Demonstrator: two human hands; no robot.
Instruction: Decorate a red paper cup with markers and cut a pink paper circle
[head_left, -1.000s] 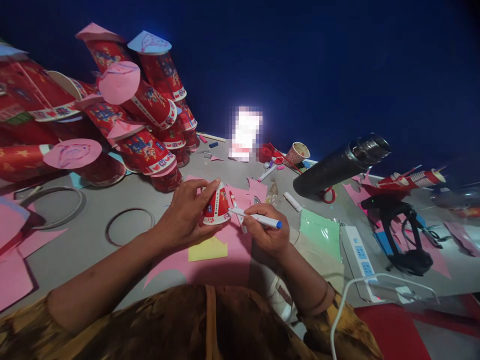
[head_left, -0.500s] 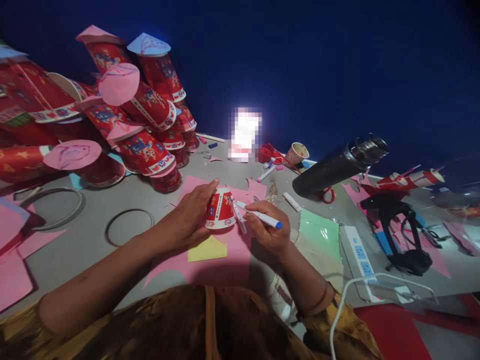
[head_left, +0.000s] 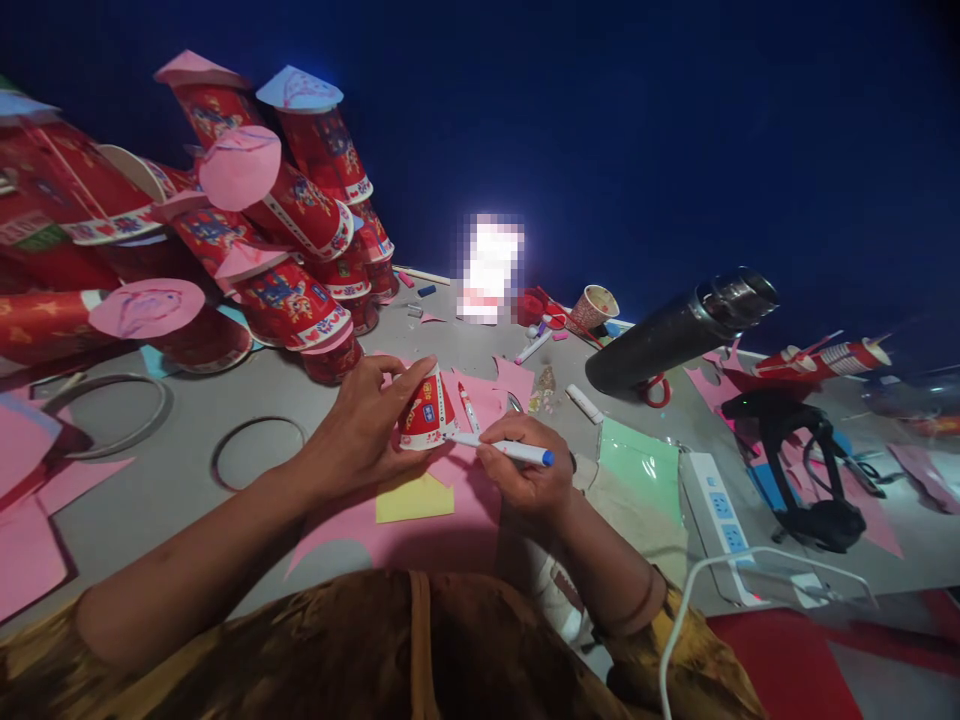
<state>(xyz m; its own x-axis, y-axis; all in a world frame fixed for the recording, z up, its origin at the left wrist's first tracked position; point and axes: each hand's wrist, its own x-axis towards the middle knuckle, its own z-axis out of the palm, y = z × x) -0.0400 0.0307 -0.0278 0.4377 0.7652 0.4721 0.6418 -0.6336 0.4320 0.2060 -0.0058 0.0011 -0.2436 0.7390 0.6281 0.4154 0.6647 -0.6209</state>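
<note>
A red and white paper cup (head_left: 425,412) is gripped by my left hand (head_left: 360,425), upside down and tilted, with the thumb over its top and fingers round its side. My right hand (head_left: 529,465) pinches a white marker (head_left: 510,450) with a blue end. The marker's tip meets the cup's white lower band, or comes very close to it. Beneath the hands lie pink paper (head_left: 450,530) and a small yellow paper piece (head_left: 415,498). Just behind the cup rests a red and white pen (head_left: 467,405).
Stacked red cups (head_left: 292,300) with paper cone tops crowd the left. A dark flask (head_left: 660,340) leans at the right, near a white power strip (head_left: 721,520), a black strap frame (head_left: 802,470) and a green sheet (head_left: 637,465). A bright blurred screen (head_left: 491,265) stands at the back.
The cup has tilted and turned in my left hand, shifting slightly left. My right hand moved a little down and left, bringing the marker tip to the cup's lower edge.
</note>
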